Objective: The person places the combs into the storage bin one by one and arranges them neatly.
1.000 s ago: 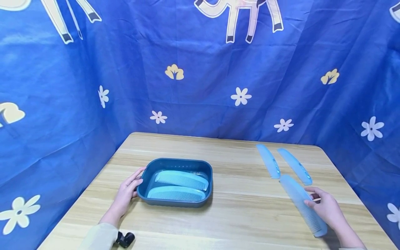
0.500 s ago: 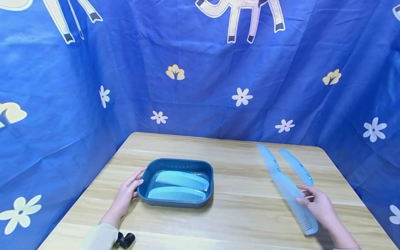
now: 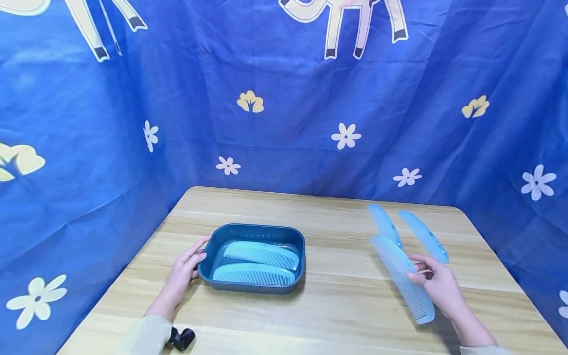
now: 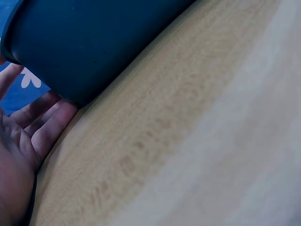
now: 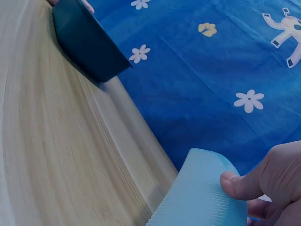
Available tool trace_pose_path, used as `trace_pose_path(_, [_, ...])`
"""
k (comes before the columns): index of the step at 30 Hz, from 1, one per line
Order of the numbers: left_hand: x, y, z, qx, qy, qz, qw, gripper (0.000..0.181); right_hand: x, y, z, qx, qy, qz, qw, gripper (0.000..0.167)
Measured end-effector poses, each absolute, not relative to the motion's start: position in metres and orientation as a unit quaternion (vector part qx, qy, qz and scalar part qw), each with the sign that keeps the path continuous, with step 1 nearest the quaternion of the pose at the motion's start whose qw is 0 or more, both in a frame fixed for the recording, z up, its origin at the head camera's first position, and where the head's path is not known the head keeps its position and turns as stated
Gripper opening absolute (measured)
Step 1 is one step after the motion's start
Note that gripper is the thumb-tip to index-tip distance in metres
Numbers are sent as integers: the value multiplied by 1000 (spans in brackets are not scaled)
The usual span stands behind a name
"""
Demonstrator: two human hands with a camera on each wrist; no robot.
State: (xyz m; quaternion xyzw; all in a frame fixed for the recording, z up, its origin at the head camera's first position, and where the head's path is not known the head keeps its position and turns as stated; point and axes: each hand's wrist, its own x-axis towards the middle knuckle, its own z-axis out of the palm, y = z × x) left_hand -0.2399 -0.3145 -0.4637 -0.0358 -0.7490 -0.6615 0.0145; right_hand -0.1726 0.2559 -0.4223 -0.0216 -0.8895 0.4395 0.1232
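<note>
Closest, at seven o'clock on the pale wood-grain table (image 3: 328, 315), a small black device (image 3: 182, 339) sits by the left wrist. At about four o'clock, the right hand (image 3: 437, 286) grips a translucent light-blue plastic comb (image 3: 401, 276), thumb on its face by the curved spine, fingers behind; the comb appears lifted, its far end angled towards ten o'clock. It should prove light, slightly springy and rather slick, with fine teeth that might snap, so the solid spine near mid-length seems the best hold. At nine o'clock, the left hand (image 3: 181, 273) touches the end of a dark-teal rounded rectangular basin (image 3: 253, 288), fingers extended along its outer wall; I cannot tell how firmly they press. Inside lie two matching combs (image 3: 253, 273), teeth towards six. Further off, at two o'clock, rest two more blue combs (image 3: 423, 236), and at twelve hangs a blue flower-printed curtain (image 3: 293, 98).
</note>
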Motion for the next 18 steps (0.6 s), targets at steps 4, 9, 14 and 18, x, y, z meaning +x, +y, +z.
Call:
trace_pose_path(4, [-240, -315, -464, -38, -748, -663, 17, 46, -177, 249, -422, -24, -880, 455, 136, 40])
trace_pose_path(9, [-241, -316, -464, -37, -748, -662, 19, 47, -182, 239, -422, -13, -871, 470, 143, 40])
trace_pose_path(14, [-241, -316, -465, -37, -751, -659, 19, 46, -184, 227, -422, -4, -863, 484, 148, 41])
trace_pose_path(18, [-241, -315, -466, -37, -753, -657, 19, 46, -187, 217, -421, 5, -860, 485, 154, 39])
